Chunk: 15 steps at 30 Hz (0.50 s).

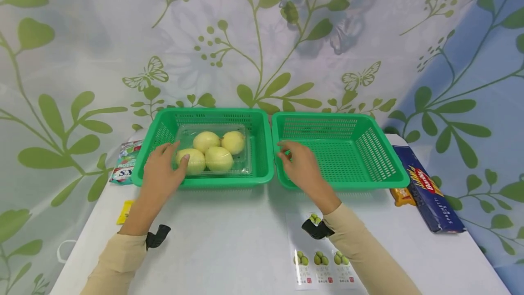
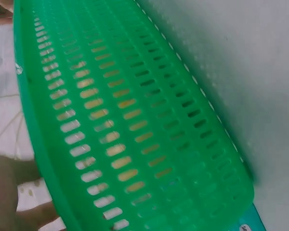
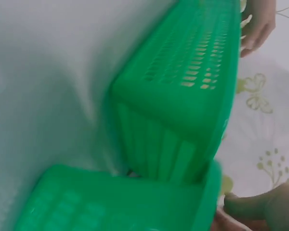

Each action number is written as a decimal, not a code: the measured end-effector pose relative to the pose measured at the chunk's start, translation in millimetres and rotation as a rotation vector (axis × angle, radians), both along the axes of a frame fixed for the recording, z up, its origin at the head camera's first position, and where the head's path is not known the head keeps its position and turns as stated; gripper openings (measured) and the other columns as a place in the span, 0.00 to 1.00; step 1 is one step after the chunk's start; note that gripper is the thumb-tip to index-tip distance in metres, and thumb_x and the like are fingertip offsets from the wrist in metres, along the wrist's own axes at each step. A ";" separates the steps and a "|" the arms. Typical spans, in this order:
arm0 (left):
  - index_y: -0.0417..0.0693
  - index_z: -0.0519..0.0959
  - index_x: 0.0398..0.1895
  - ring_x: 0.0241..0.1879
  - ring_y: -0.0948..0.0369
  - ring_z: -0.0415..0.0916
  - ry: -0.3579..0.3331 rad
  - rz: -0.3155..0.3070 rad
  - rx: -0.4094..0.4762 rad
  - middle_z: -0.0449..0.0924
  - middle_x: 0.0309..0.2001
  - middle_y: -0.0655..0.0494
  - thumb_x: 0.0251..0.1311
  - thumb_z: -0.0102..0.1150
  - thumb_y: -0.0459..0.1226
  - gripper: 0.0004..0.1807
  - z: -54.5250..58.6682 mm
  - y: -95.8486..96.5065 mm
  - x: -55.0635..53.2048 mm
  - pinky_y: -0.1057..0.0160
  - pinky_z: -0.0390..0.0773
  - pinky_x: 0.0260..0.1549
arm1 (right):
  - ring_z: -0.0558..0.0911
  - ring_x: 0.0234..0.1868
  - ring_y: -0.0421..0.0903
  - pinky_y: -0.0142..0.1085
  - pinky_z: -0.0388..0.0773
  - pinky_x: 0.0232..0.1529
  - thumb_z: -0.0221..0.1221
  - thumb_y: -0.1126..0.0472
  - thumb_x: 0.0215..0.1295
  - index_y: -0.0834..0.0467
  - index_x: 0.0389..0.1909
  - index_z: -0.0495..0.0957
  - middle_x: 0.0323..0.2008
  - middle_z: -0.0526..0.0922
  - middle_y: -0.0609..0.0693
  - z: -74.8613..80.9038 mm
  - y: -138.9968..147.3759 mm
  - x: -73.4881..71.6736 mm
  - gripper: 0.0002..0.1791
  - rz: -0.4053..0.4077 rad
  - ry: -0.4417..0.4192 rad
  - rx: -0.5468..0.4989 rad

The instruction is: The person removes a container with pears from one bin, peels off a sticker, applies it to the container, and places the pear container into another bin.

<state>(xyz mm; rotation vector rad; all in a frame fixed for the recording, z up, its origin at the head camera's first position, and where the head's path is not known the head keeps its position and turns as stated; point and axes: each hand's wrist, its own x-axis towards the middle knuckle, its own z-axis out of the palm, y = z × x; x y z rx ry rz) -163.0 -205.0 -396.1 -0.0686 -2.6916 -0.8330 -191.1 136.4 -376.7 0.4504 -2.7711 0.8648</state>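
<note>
In the head view a clear plastic box (image 1: pixel 243 166) with several round yellow-green fruits (image 1: pixel 219 159) sits inside the left green basket (image 1: pixel 262 147). My left hand (image 1: pixel 163 170) is over that basket's front left corner, thumb and fingers spread beside the box's left end; whether they touch it I cannot tell. Above the left end of the right green basket (image 1: pixel 340 163) is my right hand (image 1: pixel 300 165), its fingers loosely bent, with nothing seen in them. The left wrist view shows the left basket's slotted wall (image 2: pixel 135 120) and part of the left hand (image 2: pixel 19 192).
A blue spaghetti box (image 1: pixel 430 190) and a small orange packet (image 1: pixel 402 196) lie right of the baskets. At the left are a teal snack bag (image 1: pixel 124 163) and a yellow packet (image 1: pixel 124 212). A sheet of fruit labels (image 1: pixel 321 272) lies in front, partly under the right arm.
</note>
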 end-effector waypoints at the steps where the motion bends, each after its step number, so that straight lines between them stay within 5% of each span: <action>1: 0.36 0.71 0.68 0.60 0.35 0.72 0.045 0.018 0.019 0.73 0.62 0.29 0.73 0.52 0.41 0.25 0.2 -1.7 -1.7 0.34 0.74 0.53 | 0.86 0.40 0.55 0.42 0.81 0.32 0.60 0.64 0.71 0.62 0.57 0.81 0.47 0.87 0.61 2.2 -3.9 -0.7 0.16 0.012 0.002 -0.037; 5: 0.34 0.78 0.59 0.37 0.42 0.80 0.164 0.083 0.070 0.82 0.42 0.33 0.71 0.51 0.29 0.17 1.9 -10.2 -7.7 0.47 0.77 0.31 | 0.81 0.26 0.46 0.32 0.69 0.21 0.57 0.67 0.71 0.60 0.54 0.82 0.40 0.88 0.59 10.3 -19.1 -4.1 0.14 0.029 -0.023 -0.123; 8: 0.34 0.80 0.57 0.32 0.41 0.80 0.190 0.112 0.091 0.84 0.38 0.32 0.70 0.50 0.26 0.16 3.4 -16.9 -11.9 0.40 0.78 0.35 | 0.80 0.27 0.46 0.31 0.70 0.23 0.57 0.67 0.72 0.59 0.51 0.84 0.43 0.88 0.57 12.8 -29.8 -7.0 0.12 0.032 -0.045 -0.129; 11: 0.35 0.80 0.57 0.30 0.40 0.81 0.159 0.122 0.085 0.84 0.39 0.31 0.70 0.49 0.26 0.16 7.0 -21.0 -15.4 0.39 0.79 0.33 | 0.83 0.30 0.47 0.33 0.73 0.26 0.56 0.66 0.73 0.58 0.49 0.85 0.45 0.88 0.56 12.2 -39.2 -9.5 0.11 0.036 -0.061 -0.125; 15: 0.33 0.77 0.60 0.17 0.51 0.74 0.030 0.097 0.029 0.83 0.43 0.29 0.72 0.48 0.30 0.18 13.7 -24.0 -19.3 0.58 0.68 0.13 | 0.84 0.33 0.48 0.32 0.74 0.28 0.57 0.66 0.72 0.58 0.48 0.86 0.45 0.89 0.54 7.2 -50.4 -14.4 0.11 0.029 -0.061 -0.145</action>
